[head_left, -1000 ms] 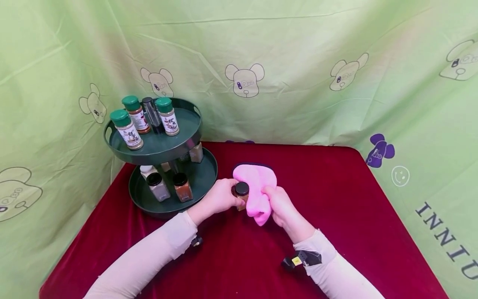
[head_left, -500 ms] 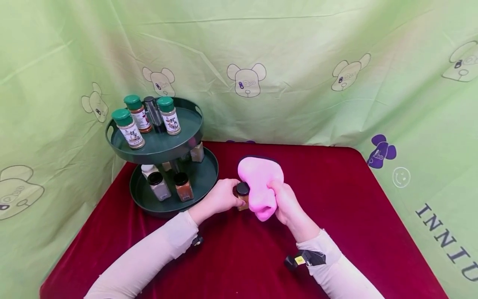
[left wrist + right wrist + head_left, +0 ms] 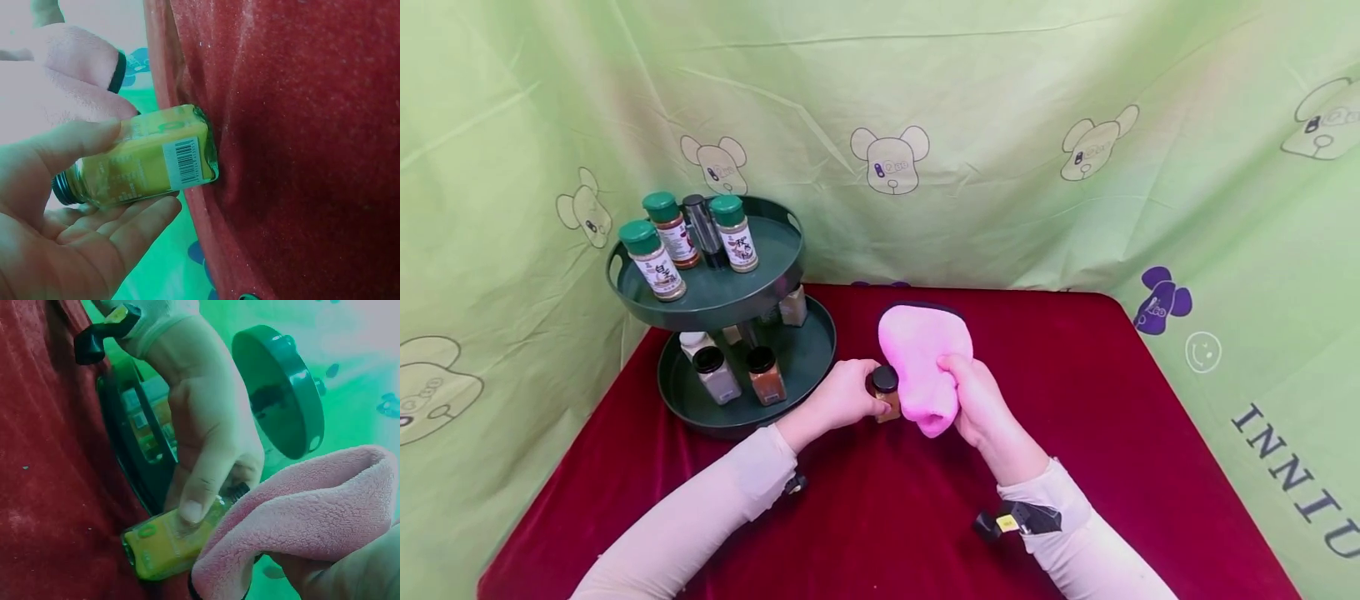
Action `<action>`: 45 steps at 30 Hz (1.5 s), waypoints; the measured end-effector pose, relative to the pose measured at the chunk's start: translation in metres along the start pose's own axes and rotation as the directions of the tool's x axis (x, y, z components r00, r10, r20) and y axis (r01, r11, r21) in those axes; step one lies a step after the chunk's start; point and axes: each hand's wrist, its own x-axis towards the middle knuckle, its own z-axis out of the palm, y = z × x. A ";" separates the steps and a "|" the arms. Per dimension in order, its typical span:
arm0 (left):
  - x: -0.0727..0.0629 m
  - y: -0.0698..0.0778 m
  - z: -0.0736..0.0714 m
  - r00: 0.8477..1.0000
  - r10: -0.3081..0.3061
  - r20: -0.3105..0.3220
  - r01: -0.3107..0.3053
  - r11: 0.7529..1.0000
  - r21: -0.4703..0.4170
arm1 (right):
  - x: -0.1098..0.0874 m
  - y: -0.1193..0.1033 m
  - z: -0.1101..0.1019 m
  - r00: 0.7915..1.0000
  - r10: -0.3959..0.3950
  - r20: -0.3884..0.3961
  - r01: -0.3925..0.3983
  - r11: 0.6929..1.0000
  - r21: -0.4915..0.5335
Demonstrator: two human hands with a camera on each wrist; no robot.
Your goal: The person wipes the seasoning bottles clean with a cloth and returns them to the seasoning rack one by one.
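Observation:
A small square spice jar (image 3: pixel 888 406) with a black lid and yellow-brown contents is gripped by my left hand (image 3: pixel 841 392). In the left wrist view the thumb lies along one side of the jar (image 3: pixel 147 156), fingers on the other, and a barcode label shows. The jar's base is at the red tablecloth; whether it touches is hard to tell. My right hand (image 3: pixel 983 407) holds a folded pink cloth (image 3: pixel 925 346) with a dark edge, thumb on top. The cloth is right beside the jar; in the right wrist view the cloth (image 3: pixel 312 512) overlaps the jar's lid end.
To the left stands a dark green two-tier turntable rack (image 3: pixel 722 300). Green-lidded spice bottles (image 3: pixel 657 262) and a black-topped grinder-like bottle (image 3: pixel 703 229) sit on its upper tier. Several jars (image 3: pixel 767 379) stand on the lower tier. A green curtain (image 3: pixel 1000 233) hangs behind the red-covered table (image 3: pixel 1075 375).
The right hand has moved the pink cloth slightly away from me and to the right, and the cloth looks more spread out. My left hand and the jar stay in place.

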 end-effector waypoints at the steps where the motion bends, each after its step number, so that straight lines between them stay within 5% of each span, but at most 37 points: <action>1: 0.000 0.000 0.000 1.000 0.002 -0.002 -0.002 1.000 0.004 | 0.000 0.000 0.000 1.000 0.003 0.006 -0.003 1.000 0.001; 12: 0.001 0.002 0.008 1.000 0.004 -0.012 -0.004 0.999 0.035 | 0.016 0.035 -0.013 0.996 0.075 -0.047 -0.083 0.979 -0.186; 17: 0.001 0.001 0.008 1.000 0.020 -0.007 -0.020 0.999 0.046 | 0.010 0.025 -0.011 0.996 0.045 -0.072 -0.053 0.992 -0.114; 25: 0.006 -0.001 0.006 0.999 0.031 0.027 -0.032 0.999 0.011 | 0.003 -0.010 -0.017 0.999 0.022 0.045 -0.023 1.000 0.016; 30: 0.005 -0.003 0.008 0.999 0.016 0.029 -0.015 1.000 -0.021 | 0.006 -0.016 -0.021 0.999 0.014 0.031 -0.015 0.999 0.045; 36: -0.005 -0.005 0.023 0.995 -0.024 -0.092 0.024 1.000 0.008 | 0.008 -0.016 -0.021 1.000 0.000 -0.005 0.000 0.999 0.053; 40: -0.011 0.000 0.030 0.974 -0.091 -0.208 0.095 0.995 0.013 | 0.008 -0.015 -0.019 1.000 -0.002 -0.002 0.002 0.999 0.044; 45: -0.015 0.007 0.027 0.959 -0.125 -0.253 0.129 0.992 0.000 | 0.008 -0.015 -0.017 1.000 -0.011 -0.001 0.011 0.999 0.038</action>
